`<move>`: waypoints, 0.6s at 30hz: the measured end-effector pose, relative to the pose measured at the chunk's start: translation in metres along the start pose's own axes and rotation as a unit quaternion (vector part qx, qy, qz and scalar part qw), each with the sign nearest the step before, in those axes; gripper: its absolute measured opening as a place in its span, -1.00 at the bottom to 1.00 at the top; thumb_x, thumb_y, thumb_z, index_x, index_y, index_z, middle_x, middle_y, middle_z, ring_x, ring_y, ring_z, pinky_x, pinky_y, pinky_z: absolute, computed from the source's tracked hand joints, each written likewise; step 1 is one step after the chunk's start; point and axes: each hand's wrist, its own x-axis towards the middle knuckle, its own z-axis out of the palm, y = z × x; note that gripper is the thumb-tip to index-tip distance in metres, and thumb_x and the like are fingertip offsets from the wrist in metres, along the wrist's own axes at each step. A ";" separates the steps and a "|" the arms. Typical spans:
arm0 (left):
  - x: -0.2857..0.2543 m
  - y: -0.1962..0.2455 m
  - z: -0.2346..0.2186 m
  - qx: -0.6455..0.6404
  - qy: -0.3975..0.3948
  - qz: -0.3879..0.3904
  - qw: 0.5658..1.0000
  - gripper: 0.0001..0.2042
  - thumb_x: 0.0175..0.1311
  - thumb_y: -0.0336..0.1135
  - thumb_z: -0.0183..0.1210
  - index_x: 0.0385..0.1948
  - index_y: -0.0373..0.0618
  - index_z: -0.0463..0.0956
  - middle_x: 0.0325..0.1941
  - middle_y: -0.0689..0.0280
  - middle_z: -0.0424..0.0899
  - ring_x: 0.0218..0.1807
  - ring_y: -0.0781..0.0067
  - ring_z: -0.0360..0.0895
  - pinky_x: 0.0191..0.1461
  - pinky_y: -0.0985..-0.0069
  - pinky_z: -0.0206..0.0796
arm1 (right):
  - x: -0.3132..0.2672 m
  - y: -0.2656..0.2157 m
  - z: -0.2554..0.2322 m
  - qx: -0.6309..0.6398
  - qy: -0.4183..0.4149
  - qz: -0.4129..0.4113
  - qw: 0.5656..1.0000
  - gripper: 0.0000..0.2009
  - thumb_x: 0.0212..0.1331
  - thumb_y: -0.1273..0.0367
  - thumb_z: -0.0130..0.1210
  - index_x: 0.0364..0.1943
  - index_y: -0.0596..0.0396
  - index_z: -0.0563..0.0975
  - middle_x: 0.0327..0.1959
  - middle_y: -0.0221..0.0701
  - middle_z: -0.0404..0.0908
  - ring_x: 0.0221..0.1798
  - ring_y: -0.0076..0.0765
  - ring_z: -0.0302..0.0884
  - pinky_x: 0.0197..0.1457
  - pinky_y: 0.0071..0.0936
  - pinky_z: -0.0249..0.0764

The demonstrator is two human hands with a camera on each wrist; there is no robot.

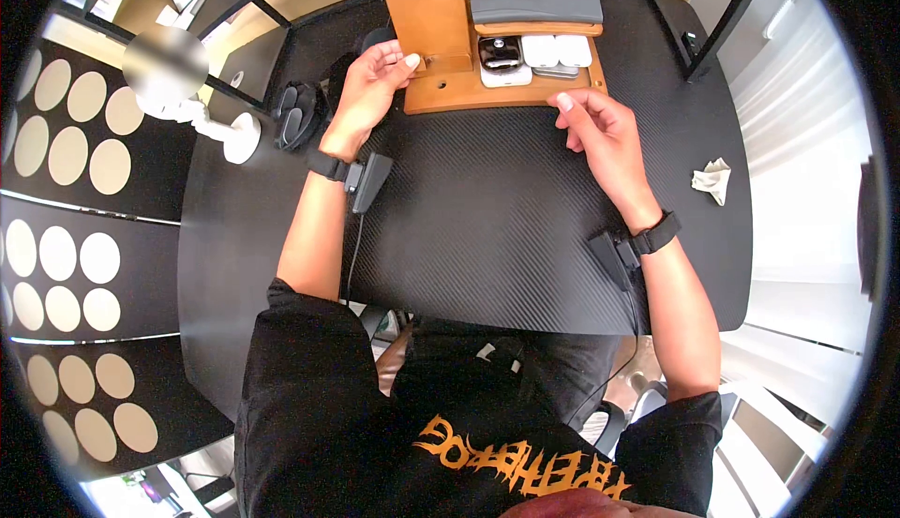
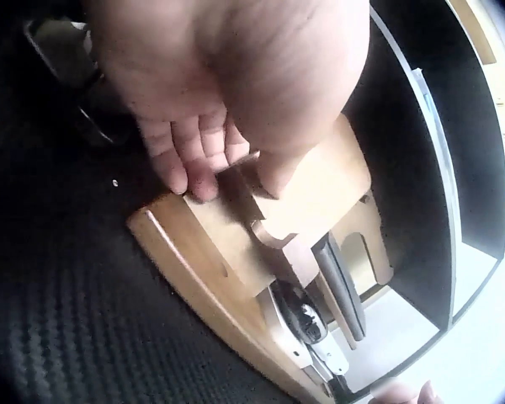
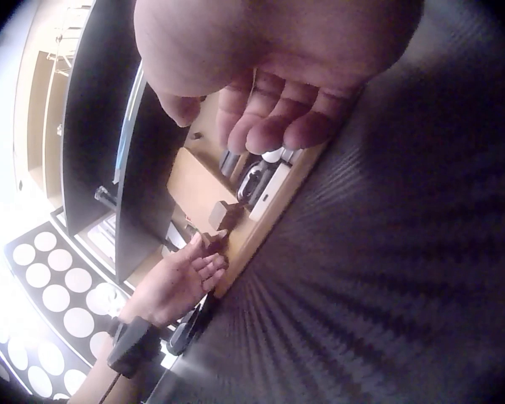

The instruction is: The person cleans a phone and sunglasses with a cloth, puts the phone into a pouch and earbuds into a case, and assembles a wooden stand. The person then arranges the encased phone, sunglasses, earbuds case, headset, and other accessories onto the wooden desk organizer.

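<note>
A brown wooden desk organizer (image 1: 450, 101) stands at the back of the desk, with a tall upright panel (image 1: 427, 7) on its left. My left hand (image 1: 370, 87) is at the foot of this panel. In the left wrist view the thumb lies on the front of the wooden holder (image 2: 311, 189) and the fingers are at its side edge, pinching it. Near the organizer's front right corner hovers my right hand (image 1: 605, 134), fingers loosely bent, holding nothing. A glossy black smartwatch-like item (image 1: 500, 52), a white case (image 1: 558, 49) and a grey padded bar (image 1: 534, 2) occupy the organizer.
A crumpled pale tissue (image 1: 712, 180) lies on the black textured desk (image 1: 506, 218) at the right. To the left are a white lamp base (image 1: 242, 138) and a dark object (image 1: 298, 115). Black frame posts (image 1: 722, 26) rise at the back right.
</note>
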 end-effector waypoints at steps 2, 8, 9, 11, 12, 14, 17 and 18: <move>-0.002 0.006 0.005 -0.006 0.002 0.030 1.000 -0.64 0.55 -0.26 0.29 0.23 -0.28 0.55 0.04 0.35 0.74 -0.05 0.61 0.61 0.11 0.58 0.46 | 0.000 0.000 0.000 0.002 0.001 0.003 1.000 -0.70 0.49 0.17 0.29 -0.07 0.17 0.73 -0.39 -0.55 0.68 -0.38 -0.72 0.52 -0.31 -0.64 0.47; -0.028 0.027 0.001 -0.001 -0.033 0.029 0.999 -0.63 0.57 -0.25 0.24 0.27 -0.23 0.49 0.01 0.40 0.72 -0.07 0.59 0.61 0.14 0.54 0.46 | 0.000 -0.002 -0.002 0.003 0.003 0.002 1.000 -0.71 0.49 0.18 0.28 -0.08 0.17 0.73 -0.39 -0.55 0.68 -0.38 -0.72 0.52 -0.31 -0.64 0.47; -0.039 0.030 0.000 -0.003 -0.054 0.003 0.999 -0.63 0.58 -0.27 0.24 0.27 -0.23 0.48 -0.01 0.41 0.71 -0.13 0.61 0.60 0.11 0.55 0.46 | 0.000 -0.002 -0.002 0.004 0.004 0.004 1.000 -0.71 0.49 0.18 0.28 -0.08 0.17 0.73 -0.39 -0.55 0.68 -0.38 -0.72 0.52 -0.31 -0.64 0.47; -0.067 0.035 0.000 -0.003 -0.064 -0.011 0.998 -0.64 0.58 -0.29 0.23 0.28 -0.23 0.47 -0.03 0.41 0.70 -0.17 0.61 0.58 0.06 0.55 0.46 | 0.000 -0.004 -0.002 0.005 0.004 -0.002 1.000 -0.70 0.49 0.18 0.28 -0.09 0.18 0.73 -0.39 -0.56 0.68 -0.38 -0.72 0.52 -0.31 -0.64 0.46; -0.083 0.036 0.000 -0.002 -0.071 -0.024 0.997 -0.64 0.58 -0.31 0.22 0.29 -0.23 0.45 -0.05 0.41 0.69 -0.22 0.62 0.56 0.01 0.56 0.46 | 0.000 -0.003 -0.003 0.007 0.004 0.002 1.000 -0.70 0.49 0.18 0.28 -0.09 0.18 0.73 -0.39 -0.56 0.68 -0.38 -0.72 0.52 -0.31 -0.64 0.46; -0.116 0.036 -0.003 -0.007 -0.053 -0.050 0.997 -0.69 0.58 -0.35 0.20 0.23 -0.20 0.43 -0.10 0.35 0.66 -0.25 0.60 0.55 -0.09 0.59 0.46 | 0.001 -0.001 -0.002 0.012 0.005 -0.009 1.000 -0.69 0.48 0.17 0.29 -0.09 0.18 0.73 -0.39 -0.56 0.68 -0.38 -0.72 0.52 -0.31 -0.65 0.46; -0.157 0.031 -0.025 0.032 -0.102 -0.078 0.991 -0.80 0.61 -0.29 0.18 0.09 -0.16 0.49 -0.18 0.39 0.62 -0.27 0.61 0.55 -0.10 0.58 0.47 | 0.000 -0.003 0.000 0.008 0.002 0.000 1.000 -0.68 0.48 0.15 0.29 -0.09 0.18 0.73 -0.39 -0.55 0.68 -0.37 -0.72 0.53 -0.30 -0.65 0.46; -0.169 0.031 -0.031 0.035 -0.101 -0.083 0.991 -0.80 0.61 -0.29 0.18 0.09 -0.16 0.49 -0.18 0.39 0.62 -0.27 0.61 0.55 -0.10 0.58 0.47 | -0.001 -0.003 0.000 0.005 0.002 -0.006 1.000 -0.67 0.48 0.15 0.29 -0.09 0.18 0.73 -0.38 -0.55 0.68 -0.37 -0.72 0.53 -0.30 -0.65 0.47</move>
